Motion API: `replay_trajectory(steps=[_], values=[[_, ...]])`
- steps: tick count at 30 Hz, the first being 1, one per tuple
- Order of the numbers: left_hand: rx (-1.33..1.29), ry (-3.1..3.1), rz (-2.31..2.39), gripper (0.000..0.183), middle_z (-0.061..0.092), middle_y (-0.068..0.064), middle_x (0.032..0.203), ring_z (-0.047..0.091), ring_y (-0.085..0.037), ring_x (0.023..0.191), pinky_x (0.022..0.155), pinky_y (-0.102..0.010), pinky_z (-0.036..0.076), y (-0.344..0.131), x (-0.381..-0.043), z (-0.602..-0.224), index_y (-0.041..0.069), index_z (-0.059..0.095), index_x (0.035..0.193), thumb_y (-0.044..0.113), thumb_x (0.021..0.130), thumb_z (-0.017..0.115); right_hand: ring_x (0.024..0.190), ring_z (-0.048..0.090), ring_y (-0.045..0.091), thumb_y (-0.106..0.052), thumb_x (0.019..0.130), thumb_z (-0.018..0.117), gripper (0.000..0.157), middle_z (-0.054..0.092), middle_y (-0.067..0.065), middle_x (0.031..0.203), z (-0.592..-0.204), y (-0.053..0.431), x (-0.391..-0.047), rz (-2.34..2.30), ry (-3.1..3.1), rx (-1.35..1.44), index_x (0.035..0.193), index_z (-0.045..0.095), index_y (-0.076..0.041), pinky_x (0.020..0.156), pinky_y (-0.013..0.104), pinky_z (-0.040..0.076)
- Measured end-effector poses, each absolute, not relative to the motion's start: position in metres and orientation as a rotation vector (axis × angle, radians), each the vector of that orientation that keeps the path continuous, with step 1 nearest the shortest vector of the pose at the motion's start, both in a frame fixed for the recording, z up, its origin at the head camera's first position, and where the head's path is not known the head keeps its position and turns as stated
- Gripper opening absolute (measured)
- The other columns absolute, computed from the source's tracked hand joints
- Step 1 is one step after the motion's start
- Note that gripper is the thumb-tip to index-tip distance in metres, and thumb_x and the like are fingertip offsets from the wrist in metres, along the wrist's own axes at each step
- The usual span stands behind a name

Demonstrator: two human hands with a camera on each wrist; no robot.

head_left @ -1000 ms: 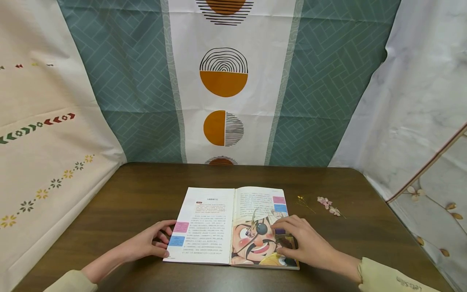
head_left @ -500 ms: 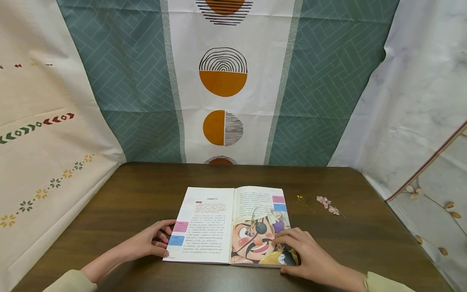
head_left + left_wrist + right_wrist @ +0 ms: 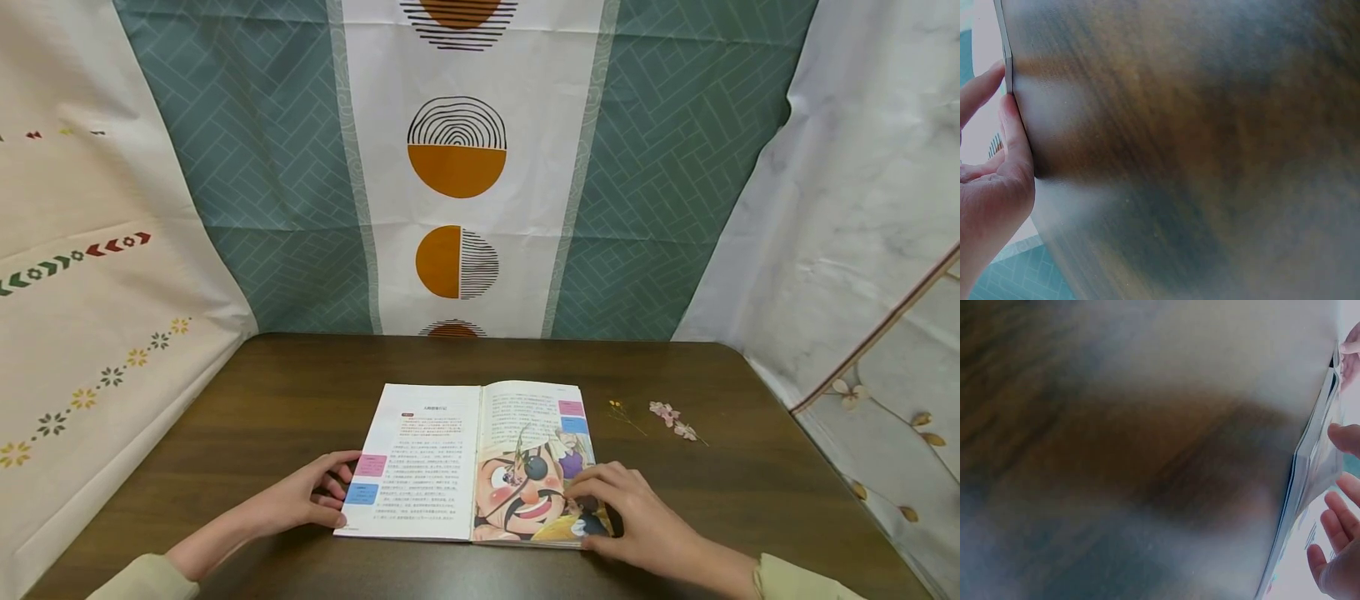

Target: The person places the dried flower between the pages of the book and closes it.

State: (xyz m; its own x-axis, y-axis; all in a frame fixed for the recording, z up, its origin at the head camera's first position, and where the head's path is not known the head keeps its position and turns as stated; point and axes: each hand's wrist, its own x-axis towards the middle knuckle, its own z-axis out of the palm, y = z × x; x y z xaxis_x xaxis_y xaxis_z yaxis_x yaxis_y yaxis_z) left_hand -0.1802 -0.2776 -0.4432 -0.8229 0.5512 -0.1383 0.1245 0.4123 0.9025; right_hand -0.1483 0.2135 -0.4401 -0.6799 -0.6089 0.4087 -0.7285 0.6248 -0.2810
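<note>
Where the table (image 3: 300,383) comes nearest the person, toward its 6 o'clock, an illustrated book (image 3: 431,467) lies spread flat. The left hand (image 3: 311,493) sits at the book's 8 o'clock, its fingers loosely bent against the outer edge; the right hand (image 3: 637,521), at 4 o'clock, has relaxed fingers about the pictured page's lower corner, apparently clasping nothing. A dried sprig (image 3: 514,477) lies on that page, toward 3 o'clock; a yellow sprig (image 3: 617,406) and a pink sprig (image 3: 666,413) lie on the table toward 2 o'clock. The book should be moderately light, firm as a block yet floppy leaf by leaf: best taken by both outer edges, single pages by a corner. The sprigs look weightless and brittle, so a stem is the safer hold than petals.
</note>
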Motion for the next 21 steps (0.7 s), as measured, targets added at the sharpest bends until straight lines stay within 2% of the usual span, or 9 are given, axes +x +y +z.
replay_trajectory(steps=[4,14,21], values=[[0.576,2.258,1.39,0.087,0.042,-0.022,0.118,0.05,-0.008,0.094,0.079,-0.019,0.05,-0.278,-0.18,-0.443,-0.013,0.024,0.147,0.007,0.081,0.077,0.103,0.048,0.0,-0.036,0.075,0.086,0.045,0.06,-0.017,0.119,-0.438,0.216,-0.15,0.623,-2.556,1.095,0.114,0.065,-0.034,0.082,0.034,0.038],[0.592,2.247,1.405,0.087,0.041,-0.022,0.118,0.05,-0.007,0.094,0.08,-0.019,0.05,-0.279,-0.18,-0.444,-0.013,0.023,0.147,0.007,0.082,0.077,0.107,0.051,0.004,-0.015,0.061,0.091,0.057,0.061,-0.014,0.116,-0.435,0.227,-0.164,0.567,-2.545,1.075,0.111,0.067,-0.031,0.086,0.037,0.04],[0.581,2.244,1.405,0.086,0.042,-0.021,0.119,0.05,-0.007,0.094,0.08,-0.019,0.05,-0.28,-0.181,-0.447,-0.011,0.024,0.148,0.007,0.082,0.077,0.108,0.054,0.006,-0.015,0.068,0.089,0.045,0.063,-0.015,0.113,-0.434,0.233,-0.183,0.566,-2.535,1.042,0.105,0.069,-0.028,0.087,0.042,0.043]])
